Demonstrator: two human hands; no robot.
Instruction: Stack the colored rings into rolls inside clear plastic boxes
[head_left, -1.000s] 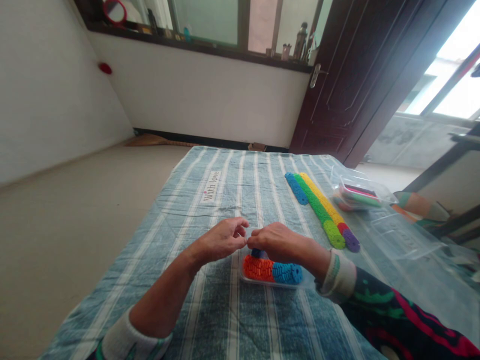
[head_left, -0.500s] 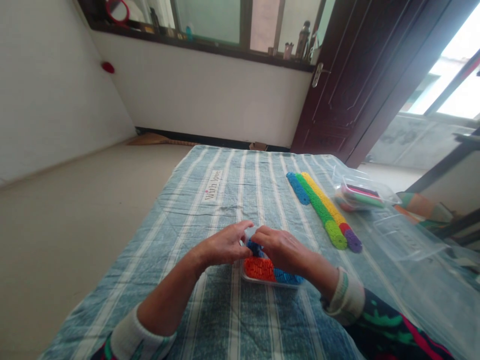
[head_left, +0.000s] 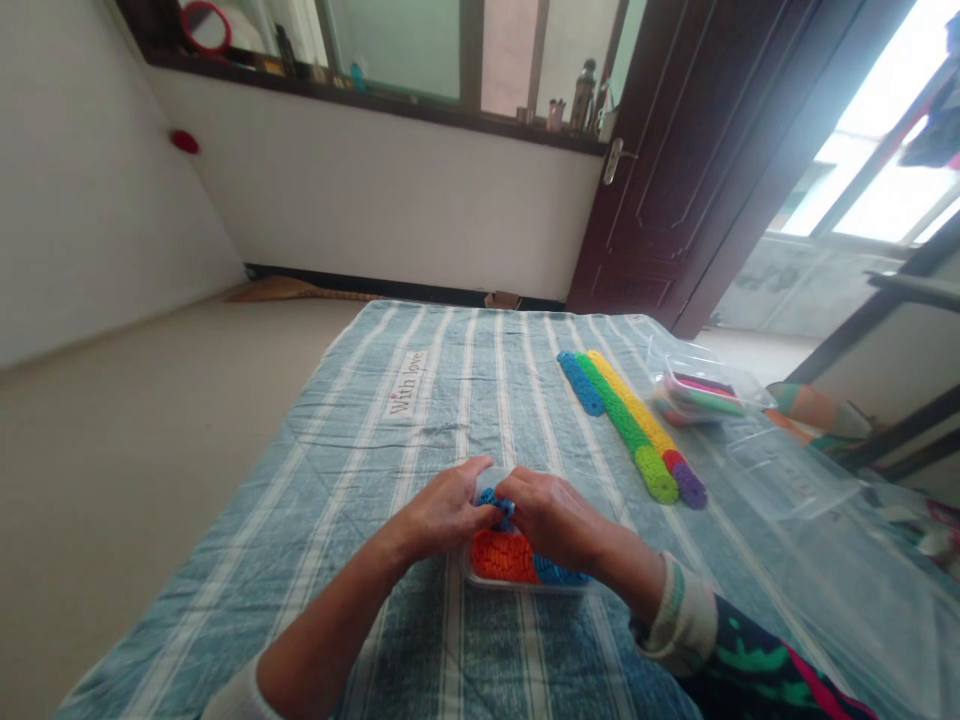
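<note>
A small clear plastic box (head_left: 474, 585) stands on the cloth in front of me. Packed along its near side are orange crocheted discs (head_left: 504, 556) and blue crocheted discs (head_left: 559, 572). Over the box's far part a blue crocheted disc (head_left: 495, 503) shows between my hands. My left hand (head_left: 448, 508) has its thumb pressed on this disc, with the fingers at the box's left rim. From the right, my right hand (head_left: 555, 515) pinches the same disc with bent fingers. Part of the disc and the box's right side are hidden behind the right hand.
Overlapping rows of blue discs (head_left: 581, 385), green discs (head_left: 619, 410) and yellow discs (head_left: 630, 398) lie on the striped tablecloth (head_left: 360, 430). Beyond them are a clear container with coloured contents (head_left: 701, 392) and another clear plastic container (head_left: 795, 475). A brown door (head_left: 660, 170) stands behind.
The view has shifted slightly, so the whole scene sits a little further left and lower. My fingers have closed in on the blue disc, and more of it shows between them.
</note>
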